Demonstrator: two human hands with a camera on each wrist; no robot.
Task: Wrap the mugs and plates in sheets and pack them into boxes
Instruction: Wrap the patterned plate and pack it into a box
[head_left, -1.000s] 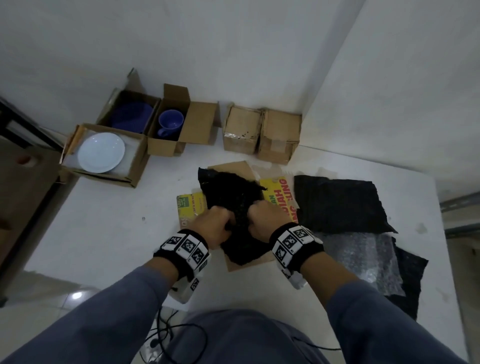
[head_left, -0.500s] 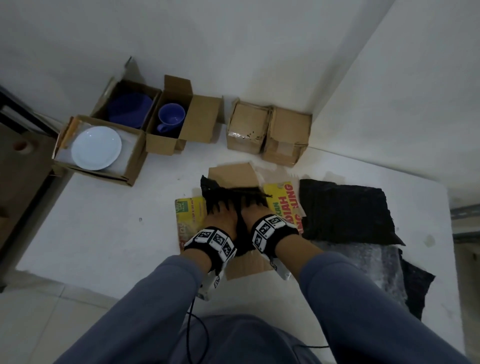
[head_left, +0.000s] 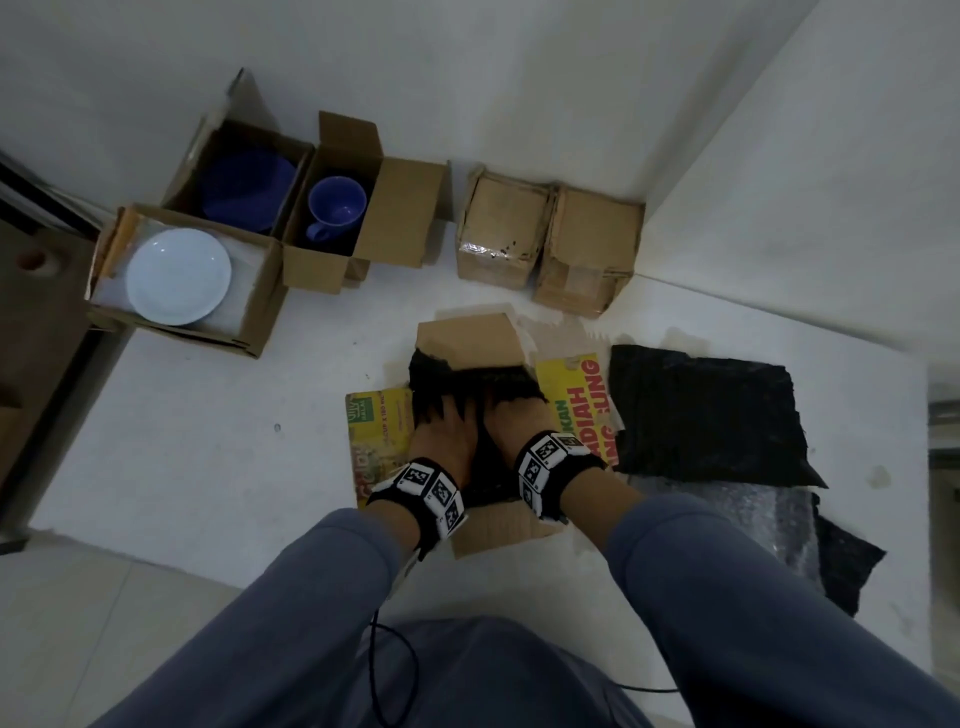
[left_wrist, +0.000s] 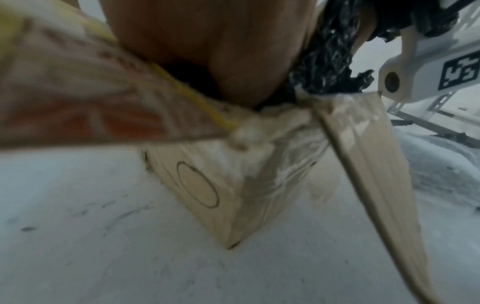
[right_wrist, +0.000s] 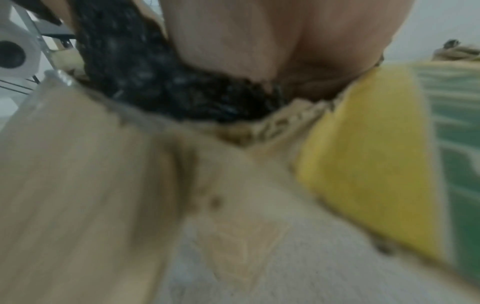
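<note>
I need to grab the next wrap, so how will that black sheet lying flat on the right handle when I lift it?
The black sheet probably droops when lifted: its edges look ragged and wrinkled. It seems light, a thin layer lying over the bubble wrap.

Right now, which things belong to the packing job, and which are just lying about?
Job: left hand and right hand pressing black bundle into open box; blue mug; white plate; blue plate; black sheets; bubble wrap.

Lying about: cable.
</note>
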